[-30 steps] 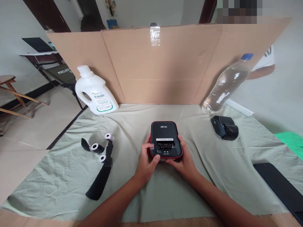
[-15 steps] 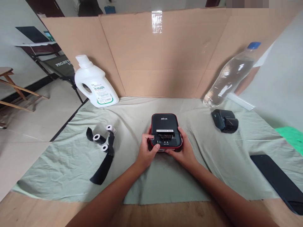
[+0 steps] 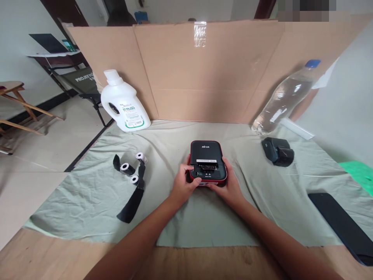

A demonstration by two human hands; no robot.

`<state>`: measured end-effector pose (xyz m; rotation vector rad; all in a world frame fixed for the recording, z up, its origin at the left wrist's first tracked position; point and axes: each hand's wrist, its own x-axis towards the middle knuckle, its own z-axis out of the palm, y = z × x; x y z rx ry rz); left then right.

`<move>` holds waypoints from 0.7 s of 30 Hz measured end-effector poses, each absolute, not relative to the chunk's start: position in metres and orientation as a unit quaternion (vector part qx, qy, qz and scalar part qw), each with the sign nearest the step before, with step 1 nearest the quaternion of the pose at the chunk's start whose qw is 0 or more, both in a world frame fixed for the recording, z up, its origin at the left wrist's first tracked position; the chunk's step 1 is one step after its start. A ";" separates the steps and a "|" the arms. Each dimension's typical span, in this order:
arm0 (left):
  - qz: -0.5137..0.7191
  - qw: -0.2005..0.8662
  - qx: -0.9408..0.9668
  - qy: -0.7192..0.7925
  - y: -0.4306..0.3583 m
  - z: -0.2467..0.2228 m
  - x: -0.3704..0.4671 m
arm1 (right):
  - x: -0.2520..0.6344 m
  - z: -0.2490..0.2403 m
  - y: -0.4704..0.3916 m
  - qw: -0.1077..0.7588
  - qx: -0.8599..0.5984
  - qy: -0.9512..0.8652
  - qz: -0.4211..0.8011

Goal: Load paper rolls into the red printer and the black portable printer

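A black label printer with a red rim (image 3: 206,153) rests on the cloth in front of me, its slot and small buttons facing up. My left hand (image 3: 185,182) grips its left side, the thumb at the front left corner and a finger on the left edge of the top. Around the right side and front edge my right hand (image 3: 229,181) is closed. Off to the left lie several small rolls of black ribbon on white cores (image 3: 127,168), one strip (image 3: 131,204) unrolled toward me.
A white detergent bottle (image 3: 125,103) and a clear water bottle (image 3: 284,99) lean against the cardboard wall (image 3: 204,70). At the right are a black device with a roll (image 3: 278,151), a dark phone (image 3: 340,225) and green plastic (image 3: 358,175). A person's arm (image 3: 304,105) shows behind the water bottle.
The view has shifted slightly, so things at the left and middle appear further right. Both hands keep their hold on the printer; nothing else has visibly moved.
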<state>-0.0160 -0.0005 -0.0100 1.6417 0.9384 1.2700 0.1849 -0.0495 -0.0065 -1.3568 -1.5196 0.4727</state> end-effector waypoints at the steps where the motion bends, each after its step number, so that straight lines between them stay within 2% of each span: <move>1: 0.510 0.417 0.655 0.370 -0.001 -0.011 -0.016 | 0.185 -0.007 -0.050 0.501 -0.561 -0.630 0.195; 15: 0.513 0.377 0.691 0.342 -0.008 -0.016 -0.022 | 0.186 -0.009 -0.051 0.477 -0.563 -0.642 0.211; 21: 0.506 0.441 0.662 0.333 0.002 -0.012 -0.021 | 0.186 -0.011 -0.051 0.480 -0.558 -0.643 0.211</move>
